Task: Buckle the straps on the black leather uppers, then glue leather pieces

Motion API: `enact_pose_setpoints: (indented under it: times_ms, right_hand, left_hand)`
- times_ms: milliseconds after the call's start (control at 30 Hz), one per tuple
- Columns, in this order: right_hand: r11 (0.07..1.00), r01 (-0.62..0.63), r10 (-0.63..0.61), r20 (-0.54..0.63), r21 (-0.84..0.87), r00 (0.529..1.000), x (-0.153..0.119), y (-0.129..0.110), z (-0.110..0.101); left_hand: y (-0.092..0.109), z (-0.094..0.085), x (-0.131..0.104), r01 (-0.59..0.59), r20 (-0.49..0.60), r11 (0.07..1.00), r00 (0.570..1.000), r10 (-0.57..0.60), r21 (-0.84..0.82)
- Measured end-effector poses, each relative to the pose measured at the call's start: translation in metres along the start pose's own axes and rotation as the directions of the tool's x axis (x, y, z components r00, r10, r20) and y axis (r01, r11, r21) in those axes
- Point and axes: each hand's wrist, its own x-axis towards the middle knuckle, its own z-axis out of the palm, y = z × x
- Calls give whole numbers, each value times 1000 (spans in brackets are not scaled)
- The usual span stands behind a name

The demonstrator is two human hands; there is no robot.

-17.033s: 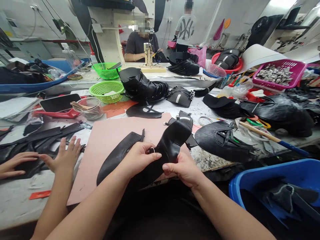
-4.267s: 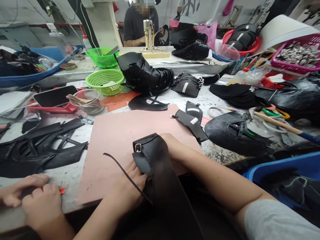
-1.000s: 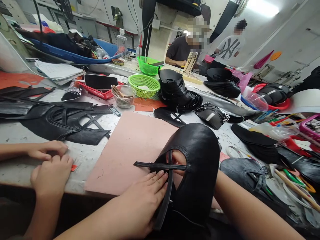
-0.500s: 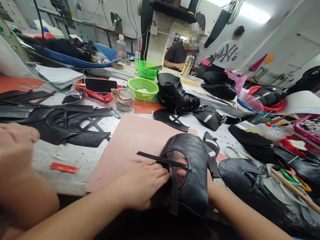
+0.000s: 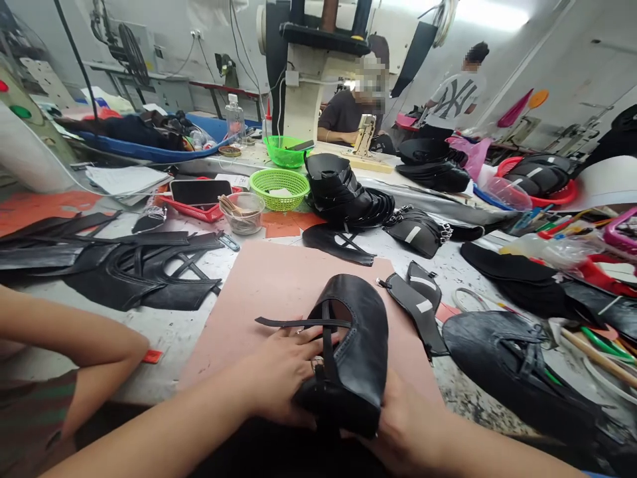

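Note:
A black leather shoe upper [image 5: 365, 332] with crossed straps stands curved over a pink sheet [image 5: 269, 279] near the table's front edge. My left hand [image 5: 286, 368] is at its left side, fingers reaching over and under the straps at the opening and gripping that side. On the right, my right hand [image 5: 398, 408] wraps round the lower edge, its fingertips hidden behind the leather. One loose strap end sticks out leftward above my left hand. Black strap pieces with metal buckles [image 5: 415, 305] lie just right of the upper.
Flat black uppers [image 5: 134, 272] lie at left, beside another person's bent arm [image 5: 99, 335]. Stacked black pieces [image 5: 343, 192], a green basket [image 5: 279, 189], a clear cup [image 5: 242, 214] and a red tray with a phone [image 5: 202, 192] stand behind. Another black upper [image 5: 488, 345] is at right.
The upper has shifted left and turned, its opening now narrower in view. More of my right hand shows. The other person's arm at left has changed pose, its hand leaving view.

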Motion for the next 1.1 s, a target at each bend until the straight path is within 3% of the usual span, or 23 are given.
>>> enact_pose_setpoints:
  times_ms: [100, 167, 200, 267, 333, 467, 533, 633, 733, 833, 933, 1033, 1100]
  right_hand:
    - [999, 10, -9, -18, 38, 1000, -2, 4, -2]
    - [996, -55, 65, -158, 69, 985, 2, 6, -1]
    - [992, -91, 109, -240, 88, 965, 5, 5, 1]
    - [979, -139, 185, -365, 148, 913, 12, 2, 5]
    - [958, -152, 247, -429, 245, 869, 19, -3, 11]
    - [919, -115, 308, -507, 376, 805, 30, -8, 22]
    - [903, -114, 337, -521, 414, 784, 33, -8, 25]
    - [886, -192, 387, -444, 423, 808, 37, -11, 23]
    - [890, -308, 424, -366, 335, 828, 40, -20, 17]
    - [881, -358, 460, -380, 309, 803, 43, -23, 15]
    - [831, -368, 520, -346, 417, 781, 46, -14, 16]
    - [762, -389, 580, -279, 518, 765, 53, -5, 15]
    - [769, -400, 583, -290, 498, 759, 59, -4, 13]
  left_hand:
    - [9, -2, -1, 56, -66, 993, 996, -63, -106]
    - [19, 4, -2, 52, -195, 971, 976, -99, -233]
    - [24, 9, -3, 35, -290, 951, 948, -129, -308]
    - [34, 22, -3, -29, -472, 877, 851, -230, -480]
    - [42, 31, -4, -100, -523, 747, 775, -356, -657]
    - [54, 30, -6, -106, -458, 579, 731, -506, -808]
    - [59, 25, -5, -119, -425, 481, 678, -599, -868]
    - [68, 21, 0, -141, -330, 306, 573, -750, -941]
    - [76, 22, 7, -204, -292, 218, 491, -821, -954]
    - [79, 29, 13, -277, -245, 111, 518, -820, -955]
    - [73, 37, 17, -310, -183, 2, 558, -810, -951]
    - [65, 40, 21, -309, -144, -28, 519, -843, -951]
    - [62, 36, 22, -312, -168, 17, 466, -868, -950]
